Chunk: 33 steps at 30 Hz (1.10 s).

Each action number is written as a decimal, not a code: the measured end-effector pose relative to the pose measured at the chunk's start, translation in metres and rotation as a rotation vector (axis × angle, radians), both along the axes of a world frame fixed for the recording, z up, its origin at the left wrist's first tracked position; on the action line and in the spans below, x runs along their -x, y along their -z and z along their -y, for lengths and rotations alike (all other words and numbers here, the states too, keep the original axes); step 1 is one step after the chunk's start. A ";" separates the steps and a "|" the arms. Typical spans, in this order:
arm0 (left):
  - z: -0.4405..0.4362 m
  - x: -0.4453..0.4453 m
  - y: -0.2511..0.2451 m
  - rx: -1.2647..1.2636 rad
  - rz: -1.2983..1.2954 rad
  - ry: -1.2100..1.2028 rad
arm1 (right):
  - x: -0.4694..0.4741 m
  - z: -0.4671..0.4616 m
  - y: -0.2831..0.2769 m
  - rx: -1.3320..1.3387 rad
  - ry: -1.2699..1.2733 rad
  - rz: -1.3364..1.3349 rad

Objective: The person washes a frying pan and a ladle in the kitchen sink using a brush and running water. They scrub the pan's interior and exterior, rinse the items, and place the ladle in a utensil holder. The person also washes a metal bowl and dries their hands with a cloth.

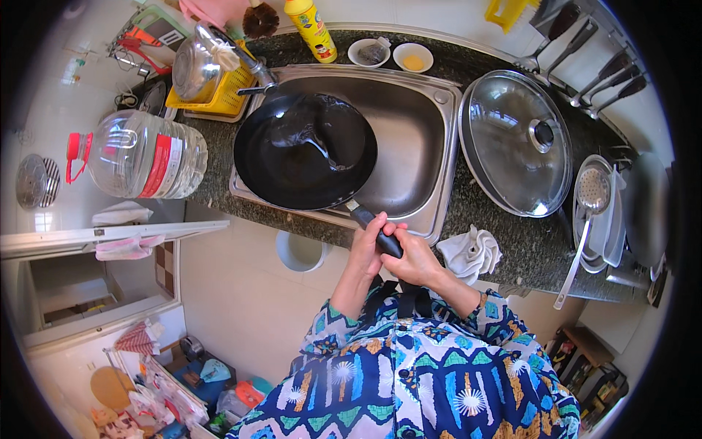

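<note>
Both of my hands grip the black handle (390, 241) of a dark frying pan (285, 181). My left hand (368, 247) wraps the handle from the left side, and my right hand (419, 258) closes on it from the right. The pan covers the left part of a stainless steel sink (408, 142). A shiny patch that looks like water lies on the pan's inner surface. Above the sink's back left corner is the metal faucet (258, 71). A crumpled white cloth (470, 252) lies on the counter right of my right hand.
A large glass lid (513, 142) lies right of the sink, with a skimmer (592, 192) beyond it. Two small bowls (369, 53) and a yellow bottle (312, 33) stand behind the sink. On the left are a water jug (148, 156) and yellow basket (230, 88). A bucket (301, 252) stands below.
</note>
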<state>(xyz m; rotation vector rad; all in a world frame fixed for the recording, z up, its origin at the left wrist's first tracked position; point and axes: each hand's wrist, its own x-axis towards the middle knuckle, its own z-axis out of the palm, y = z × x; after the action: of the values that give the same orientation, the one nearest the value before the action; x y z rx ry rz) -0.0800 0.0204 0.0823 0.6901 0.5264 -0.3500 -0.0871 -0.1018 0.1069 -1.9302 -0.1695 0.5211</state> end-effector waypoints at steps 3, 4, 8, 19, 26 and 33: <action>0.002 0.007 -0.006 -0.021 0.002 -0.050 | -0.001 0.001 -0.006 -0.046 -0.023 -0.082; 0.002 0.010 -0.009 -0.023 -0.006 -0.074 | 0.000 0.001 -0.008 -0.040 -0.042 -0.084; 0.001 0.020 -0.017 -0.009 -0.006 -0.138 | 0.002 0.002 -0.017 -0.050 -0.126 -0.050; -0.012 0.060 -0.044 0.055 -0.023 -0.177 | -0.002 0.007 -0.038 -0.086 -0.452 -0.245; -0.023 0.057 -0.045 0.012 -0.092 -0.215 | -0.012 -0.004 -0.030 -0.149 -0.556 -0.360; -0.033 0.053 -0.042 -0.016 -0.051 -0.221 | -0.014 -0.015 -0.030 -0.156 -0.529 -0.350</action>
<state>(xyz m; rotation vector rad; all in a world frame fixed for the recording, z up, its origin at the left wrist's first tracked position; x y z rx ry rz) -0.1334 0.0533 0.1244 0.6324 0.6486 -0.1564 -0.0730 -0.0867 0.1371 -1.6039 -0.4840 1.1500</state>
